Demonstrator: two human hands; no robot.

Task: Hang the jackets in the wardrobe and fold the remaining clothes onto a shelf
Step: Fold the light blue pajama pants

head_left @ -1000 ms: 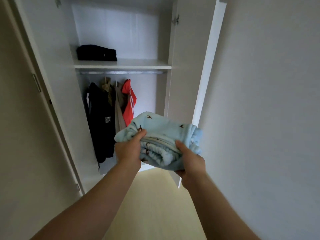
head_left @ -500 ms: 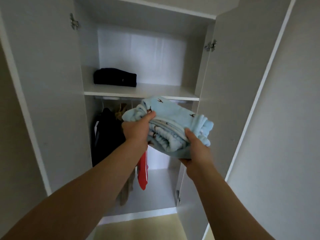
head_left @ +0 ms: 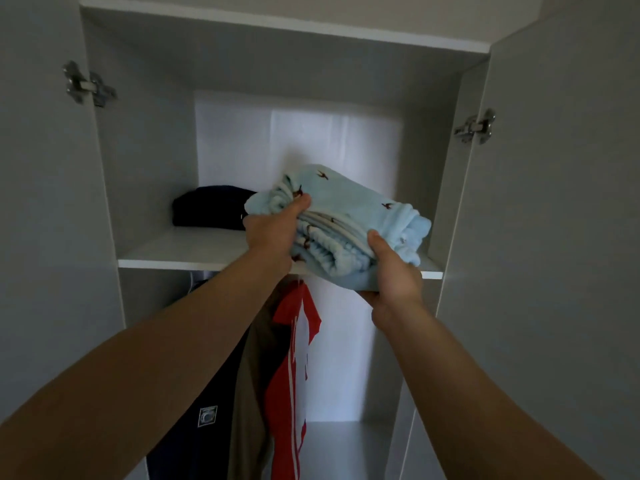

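Leftmost, a folded dark garment (head_left: 211, 207) lies on the wardrobe shelf (head_left: 173, 251). Beside it, the left hand (head_left: 273, 233) grips a folded light-blue fleece bundle (head_left: 349, 216) over the shelf's front edge, thumb on top. The right hand (head_left: 391, 275) cups it underneath, thumb against its side.

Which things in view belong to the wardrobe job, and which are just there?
Job: folded blue garment, gripped by left hand and right hand; shelf; folded dark garment on it; hung navy jacket, brown jacket, red jacket.
Just there: left door hinge, right door hinge.
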